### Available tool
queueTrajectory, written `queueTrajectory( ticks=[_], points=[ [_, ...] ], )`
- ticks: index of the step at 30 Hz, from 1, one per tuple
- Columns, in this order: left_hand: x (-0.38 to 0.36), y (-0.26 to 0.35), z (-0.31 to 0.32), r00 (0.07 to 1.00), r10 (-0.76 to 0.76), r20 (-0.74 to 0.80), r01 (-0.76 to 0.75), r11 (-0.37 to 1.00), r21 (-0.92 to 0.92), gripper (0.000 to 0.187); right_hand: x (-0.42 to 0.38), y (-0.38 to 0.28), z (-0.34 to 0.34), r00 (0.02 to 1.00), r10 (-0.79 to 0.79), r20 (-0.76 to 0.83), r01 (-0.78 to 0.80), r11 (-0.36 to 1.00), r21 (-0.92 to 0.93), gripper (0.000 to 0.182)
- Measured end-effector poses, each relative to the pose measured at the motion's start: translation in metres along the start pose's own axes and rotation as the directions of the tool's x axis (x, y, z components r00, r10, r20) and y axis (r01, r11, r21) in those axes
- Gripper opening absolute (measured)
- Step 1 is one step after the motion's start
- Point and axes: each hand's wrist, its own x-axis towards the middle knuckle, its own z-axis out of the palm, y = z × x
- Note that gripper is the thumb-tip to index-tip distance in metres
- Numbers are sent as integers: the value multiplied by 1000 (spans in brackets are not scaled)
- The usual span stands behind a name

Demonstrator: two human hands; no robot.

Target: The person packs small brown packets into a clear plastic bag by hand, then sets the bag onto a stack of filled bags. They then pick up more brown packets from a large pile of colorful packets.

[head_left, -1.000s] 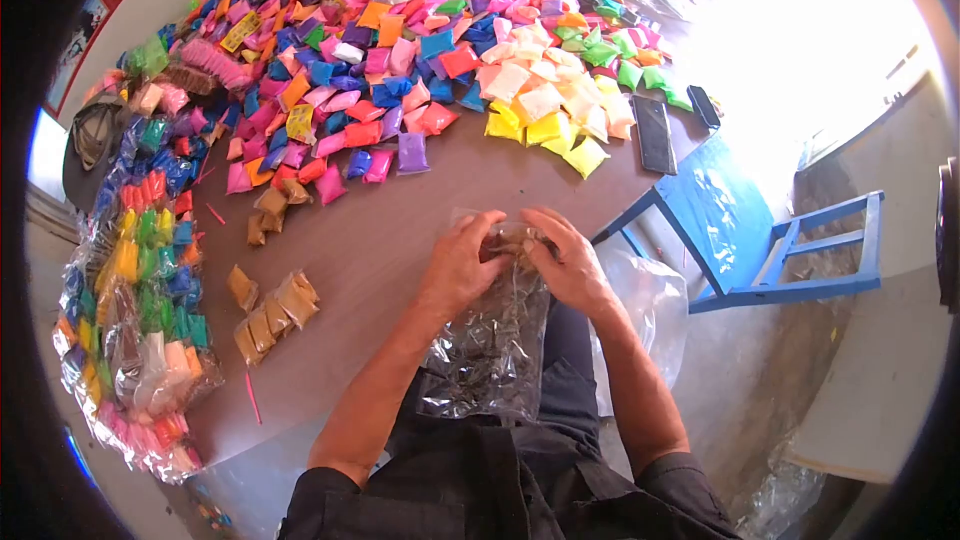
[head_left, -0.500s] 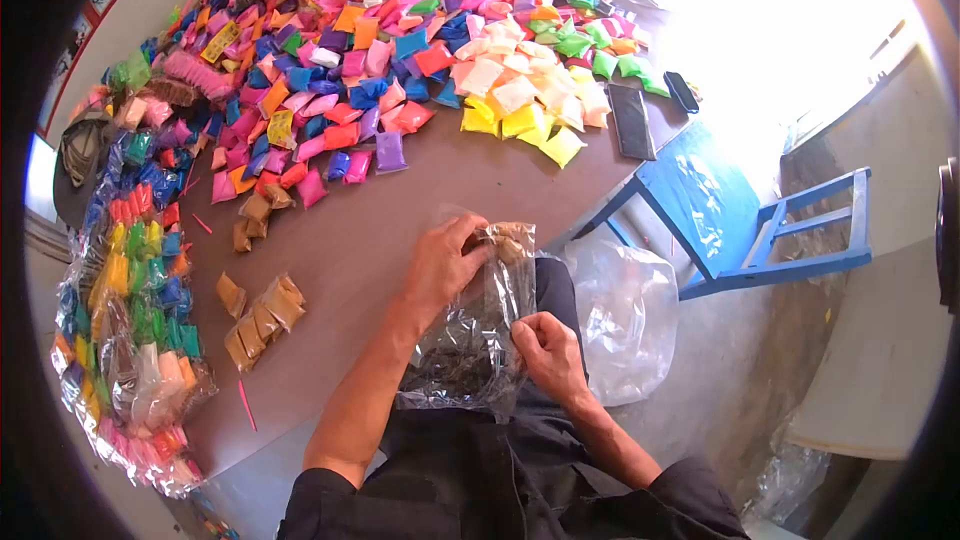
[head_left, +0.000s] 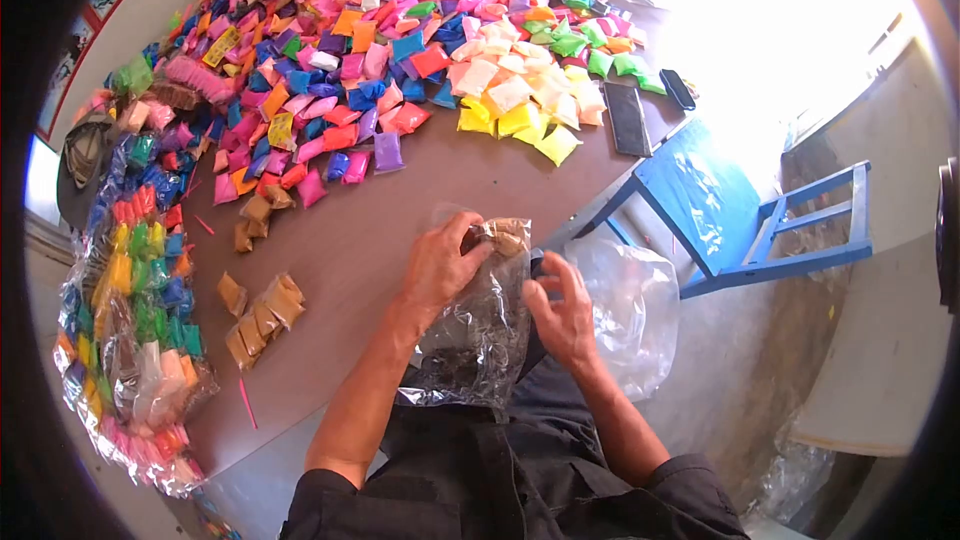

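Note:
My left hand (head_left: pixel 445 258) is closed on the upper part of a clear plastic bag (head_left: pixel 470 335), which hangs over my lap at the table's edge. Inside the bag's top corner lies a small tan packet (head_left: pixel 507 237). Just right of the bag is my right hand (head_left: pixel 562 310), its fingers apart and bent, holding nothing. On the table to the left sit several brown packets (head_left: pixel 265 320), and more brown packets (head_left: pixel 257 215) lie farther back.
A large heap of coloured packets (head_left: pixel 330 70) covers the table's far side. Strips of bagged packets (head_left: pixel 140 290) line the left edge. A black phone (head_left: pixel 627 120) lies near a blue chair (head_left: pixel 700 190). A clear bag (head_left: pixel 635 320) stands beside my right hand.
My right hand has let go of the bag's right edge, moved up and to the right, and opened. My left hand still holds the bag.

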Motion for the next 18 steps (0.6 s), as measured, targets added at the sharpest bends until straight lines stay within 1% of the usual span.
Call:
queueTrajectory(
  ticks=[3, 6, 7, 9, 12, 15, 18],
  points=[
    [1, -7, 5, 1000, -20, 10, 20, 1000, -10, 40, 25, -15, 0, 997, -64, 42, 60, 994, 87, 60],
    [1, 0, 1, 999, -1, 41, -2, 997, 71, 42, 39, -2, 8, 990, -58, 129, 45, 994, 105, 61],
    [1, 5, -2, 999, -19, 46, 16, 998, 61, 43, 41, -2, 10, 990, -51, 131, 37, 993, 112, 61],
    [1, 17, -8, 997, -54, 63, 51, 998, 40, 46, 42, -2, 14, 991, -33, 133, 16, 992, 125, 62],
    [4, 7, -2, 991, -99, 87, 95, 994, 49, 60, 39, -10, 16, 987, 100, 125, -123, 972, 200, 65],
    [2, 2, -1, 994, -93, 52, 92, 995, 26, 64, 50, -22, 4, 992, 25, 122, -24, 1000, -16, 66],
    [2, 0, -3, 984, -162, 77, 168, 983, -75, 61, 64, -22, -1, 991, -115, 74, 119, 991, -59, 64]
  ],
)
